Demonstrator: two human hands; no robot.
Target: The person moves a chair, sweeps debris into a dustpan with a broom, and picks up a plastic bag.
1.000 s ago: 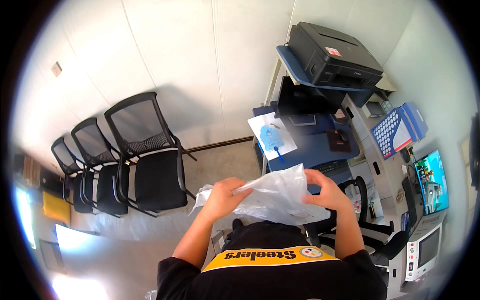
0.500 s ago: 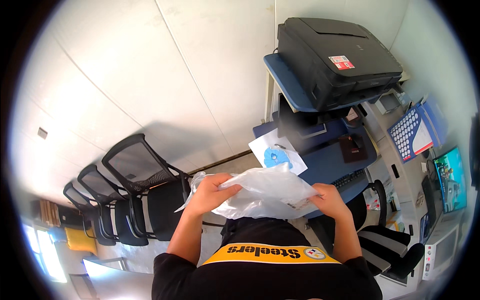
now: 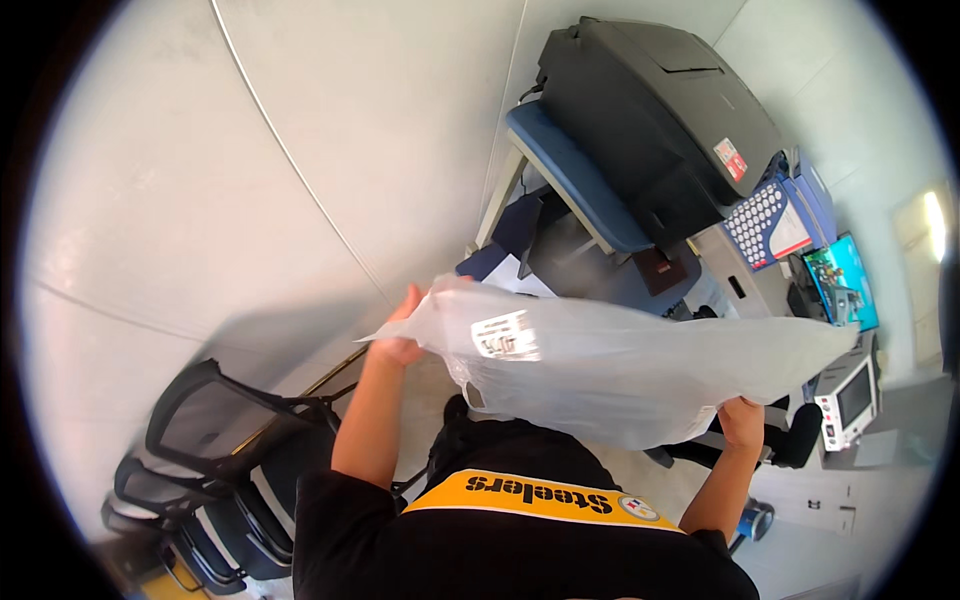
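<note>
Translucent plastic bag point(image 3: 620, 375) stretches left-right; left hand point(image 3: 400, 335) and right hand point(image 3: 742, 422) grip its ends.

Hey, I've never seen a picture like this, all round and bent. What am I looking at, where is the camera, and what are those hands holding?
The camera is worn on a person's head and looks down, so the wide lens bends straight edges. The two bare arms coming from below are that person's own. The left hand and the right hand each grip one end of a large translucent plastic bag stretched between them; it carries a white label. Behind it stands a large black printer on a blue-topped stand, with a small monitor to the right. Black mesh chairs line the wall on the left.
</note>
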